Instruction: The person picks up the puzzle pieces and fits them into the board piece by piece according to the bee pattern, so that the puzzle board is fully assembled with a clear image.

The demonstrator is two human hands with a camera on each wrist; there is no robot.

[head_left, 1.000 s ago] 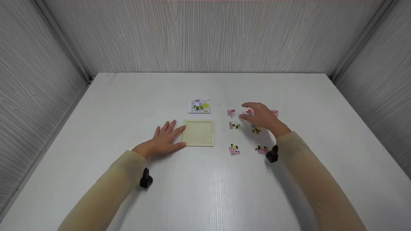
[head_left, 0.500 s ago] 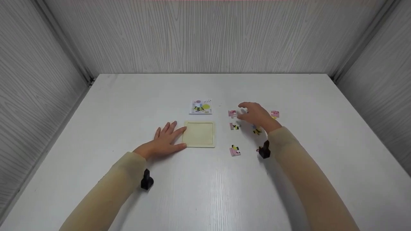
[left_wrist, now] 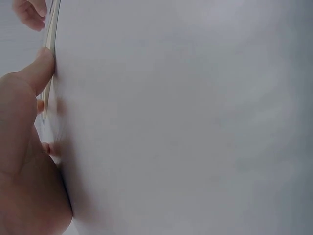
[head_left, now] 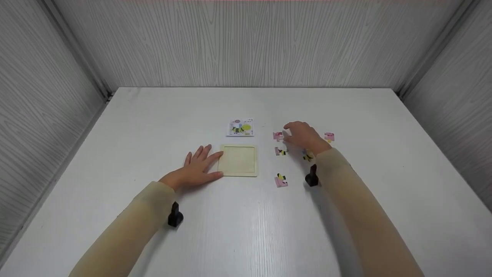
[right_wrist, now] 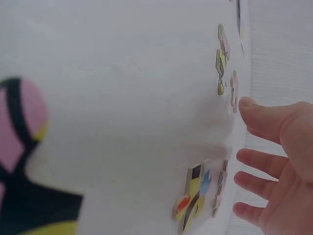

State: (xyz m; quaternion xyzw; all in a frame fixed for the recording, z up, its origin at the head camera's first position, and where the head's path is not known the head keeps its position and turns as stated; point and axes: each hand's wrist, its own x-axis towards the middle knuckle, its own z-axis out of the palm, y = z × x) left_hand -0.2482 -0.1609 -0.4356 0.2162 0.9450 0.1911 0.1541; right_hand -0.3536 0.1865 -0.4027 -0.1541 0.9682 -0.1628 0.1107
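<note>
My left hand (head_left: 196, 171) rests on the table with its fingers spread. Its thumb and index finger touch the left side of a pale wooden puzzle tray (head_left: 238, 161). Over the loose puzzle pieces hovers my right hand (head_left: 305, 136), thumb and fingers apart, holding nothing. Its thumb and fingertips come right beside a pink jigsaw piece (head_left: 278, 135). A yellow-and-black piece (head_left: 281, 151) lies just below that one. In the right wrist view, a colourful piece (right_wrist: 193, 198) lies near the fingers. Part of the piece group is hidden under the right hand and forearm.
A card with a bee picture (head_left: 240, 127) lies behind the tray. More pieces sit around the right arm: a pink one (head_left: 329, 136) to the right and a pink-and-yellow one (head_left: 281, 181) nearer the front. Wood-grain panels (head_left: 246, 46) enclose the table's back and sides.
My right hand and forearm have shifted a little left, toward the pink piece at the upper left, covering other pieces. The left hand and tray stay in place.
</note>
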